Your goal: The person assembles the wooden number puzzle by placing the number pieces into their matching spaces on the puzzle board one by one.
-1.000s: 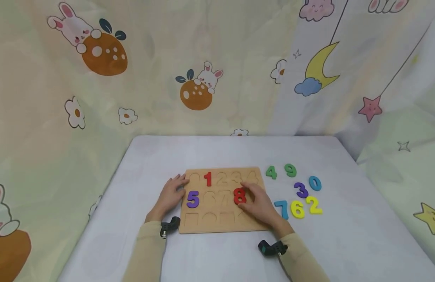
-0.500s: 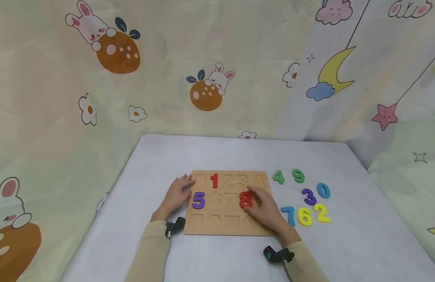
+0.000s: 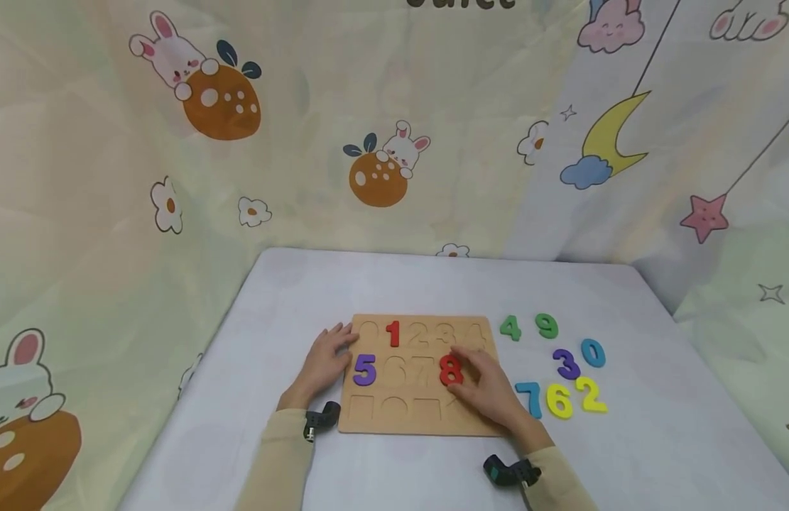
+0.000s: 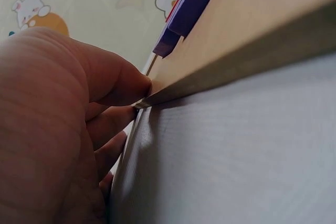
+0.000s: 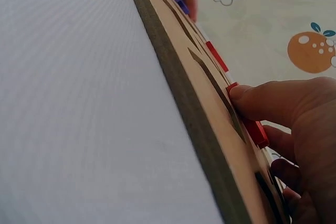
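Note:
My right hand (image 3: 486,387) pinches a red number 8 (image 3: 450,370) between thumb and fingers, at the right end of the middle row on a wooden number board (image 3: 403,419). In the right wrist view, the thumb presses the near end of the red 8 (image 5: 255,131), which stands proud of the board face. My left hand (image 3: 320,363) rests at the board's left edge, fingers fairly straight; the left wrist view has its thumb tip touching the board's edge (image 4: 210,80). A red 1 (image 3: 393,333) and a purple 5 (image 3: 365,370) sit on the board.
Loose numbers lie right of the board: green 4 (image 3: 510,328), green 9 (image 3: 547,326), blue 0 (image 3: 593,353), purple 3 (image 3: 566,364), blue 7 (image 3: 530,399), yellow 6 (image 3: 559,402) and yellow 2 (image 3: 589,394). A patterned cloth (image 3: 305,163) hangs behind the white table (image 3: 381,475).
The head view has swung, so everything sits farther right and a little lower in it. Both hands and the red 8 keep their places on the board.

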The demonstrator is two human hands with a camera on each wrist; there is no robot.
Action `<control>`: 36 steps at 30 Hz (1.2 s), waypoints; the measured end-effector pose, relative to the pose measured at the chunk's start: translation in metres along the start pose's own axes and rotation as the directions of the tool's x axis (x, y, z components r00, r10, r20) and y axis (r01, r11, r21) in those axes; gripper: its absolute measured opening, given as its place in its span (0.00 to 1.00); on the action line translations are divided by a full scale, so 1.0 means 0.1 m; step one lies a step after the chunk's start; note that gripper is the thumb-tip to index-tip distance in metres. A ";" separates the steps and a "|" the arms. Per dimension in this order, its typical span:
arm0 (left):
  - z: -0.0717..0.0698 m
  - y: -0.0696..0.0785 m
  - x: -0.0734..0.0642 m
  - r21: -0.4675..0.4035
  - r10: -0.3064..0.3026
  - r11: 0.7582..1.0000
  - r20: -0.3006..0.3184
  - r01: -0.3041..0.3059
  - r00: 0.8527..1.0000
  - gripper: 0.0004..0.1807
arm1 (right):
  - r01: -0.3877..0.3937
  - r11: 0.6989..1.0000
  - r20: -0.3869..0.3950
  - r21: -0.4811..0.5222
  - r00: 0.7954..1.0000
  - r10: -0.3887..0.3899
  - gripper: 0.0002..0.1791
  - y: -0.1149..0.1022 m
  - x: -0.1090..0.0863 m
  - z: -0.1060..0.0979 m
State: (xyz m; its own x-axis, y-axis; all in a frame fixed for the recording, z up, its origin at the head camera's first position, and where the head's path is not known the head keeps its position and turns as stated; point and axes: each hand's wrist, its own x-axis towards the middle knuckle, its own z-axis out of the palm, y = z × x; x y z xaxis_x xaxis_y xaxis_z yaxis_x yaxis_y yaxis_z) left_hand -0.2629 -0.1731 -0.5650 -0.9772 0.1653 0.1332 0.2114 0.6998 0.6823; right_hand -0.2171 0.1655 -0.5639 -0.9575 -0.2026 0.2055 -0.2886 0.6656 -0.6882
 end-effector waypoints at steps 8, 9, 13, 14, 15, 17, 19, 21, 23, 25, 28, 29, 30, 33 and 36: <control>0.05 0.00 0.01 0.012 -0.003 1.000 0.015 0.003 1.000 0.23 | 0.017 1.000 0.019 0.020 1.000 -0.018 0.37 0.02 -0.03 -0.04; 0.05 0.00 0.01 0.011 0.001 1.000 0.017 -0.002 1.000 0.23 | 0.015 1.000 0.022 0.021 1.000 -0.016 0.37 0.03 -0.03 -0.04; 0.06 -0.01 0.02 0.011 0.013 1.000 0.019 -0.013 1.000 0.23 | 0.025 1.000 0.024 0.019 0.999 -0.026 0.36 0.04 -0.03 -0.03; 0.06 -0.02 0.02 0.013 0.011 1.000 0.019 -0.011 1.000 0.23 | 0.029 0.999 0.025 0.016 0.999 -0.030 0.36 0.05 -0.03 -0.03; 0.06 -0.02 0.01 0.012 0.007 1.000 0.018 -0.007 1.000 0.23 | 0.034 0.999 0.027 0.016 0.999 -0.034 0.36 0.05 -0.02 -0.03; 0.05 -0.03 0.00 0.014 -0.003 1.000 0.017 0.003 1.000 0.24 | 0.038 0.999 0.030 0.024 0.999 -0.039 0.36 0.05 -0.02 -0.02; 0.04 -0.04 -0.01 0.014 -0.007 1.000 0.019 0.007 1.000 0.24 | 0.036 0.999 0.036 0.026 0.999 -0.037 0.36 0.04 -0.01 -0.02; 0.02 -0.03 -0.02 0.010 -0.002 1.000 0.021 0.002 1.000 0.24 | 0.033 0.999 0.040 0.026 0.999 -0.034 0.37 0.04 0.00 -0.02; 0.01 -0.03 -0.02 0.009 0.008 1.000 0.022 -0.008 1.000 0.24 | 0.029 0.999 0.041 0.026 0.999 -0.030 0.37 0.03 0.00 -0.02; -0.01 -0.01 -0.02 0.008 0.012 1.000 0.021 -0.012 1.000 0.23 | 0.027 0.999 0.044 0.028 0.999 -0.028 0.37 0.03 0.01 -0.02; -0.04 0.00 -0.01 0.005 0.018 1.000 0.019 -0.019 1.000 0.22 | 0.028 0.999 0.038 0.038 0.999 -0.029 0.37 0.02 0.01 -0.02; -0.04 0.01 0.00 0.006 0.021 1.000 0.019 -0.021 1.000 0.22 | 0.027 0.999 0.036 0.043 0.999 -0.029 0.37 0.02 0.01 -0.02; -0.04 0.01 0.00 0.007 0.022 1.000 0.023 -0.023 0.999 0.22 | 0.025 0.999 0.032 0.047 0.999 -0.026 0.37 0.02 0.01 -0.03; -0.05 0.02 0.03 0.014 0.029 0.999 0.031 -0.030 0.999 0.23 | 0.023 0.997 0.015 0.073 1.000 -0.024 0.35 0.01 0.02 -0.04; -0.06 0.03 0.03 0.034 0.039 0.999 0.036 -0.040 0.999 0.24 | 0.031 0.994 -0.017 0.105 0.999 -0.030 0.32 0.03 0.02 -0.06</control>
State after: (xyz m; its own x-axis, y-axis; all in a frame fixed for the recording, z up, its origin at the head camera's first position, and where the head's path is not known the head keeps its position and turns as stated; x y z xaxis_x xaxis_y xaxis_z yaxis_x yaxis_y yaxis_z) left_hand -0.2657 -0.1745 -0.5588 -0.9668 0.2175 0.1339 0.2512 0.7159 0.6515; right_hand -0.2202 0.1714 -0.5610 -0.9484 -0.2100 0.2376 -0.3165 0.5799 -0.7507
